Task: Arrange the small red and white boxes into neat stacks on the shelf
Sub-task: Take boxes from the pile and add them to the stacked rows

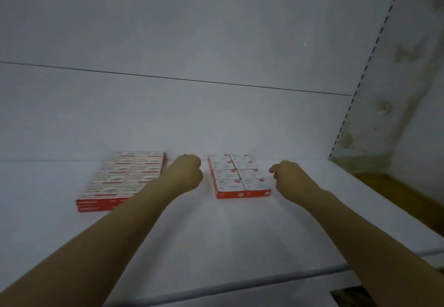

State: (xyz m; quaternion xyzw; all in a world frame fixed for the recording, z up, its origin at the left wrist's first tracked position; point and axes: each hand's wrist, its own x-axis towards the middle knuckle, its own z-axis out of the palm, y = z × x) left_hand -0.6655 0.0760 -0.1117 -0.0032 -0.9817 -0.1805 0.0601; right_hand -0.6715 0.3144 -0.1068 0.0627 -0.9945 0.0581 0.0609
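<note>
Curled to fists, holding nothing: left grip [189, 172] and right grip [288, 174] flanking the small block of boxes [237, 177] on the shelf [216, 234], likely to press it square. Larger two-layer block [125, 179] alongside, left, already tidy.

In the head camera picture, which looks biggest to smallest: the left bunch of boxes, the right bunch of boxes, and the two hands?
1. Left bunch of boxes
2. Right bunch of boxes
3. Left hand and right hand: they look about the same size, so I won't rank them.
</note>
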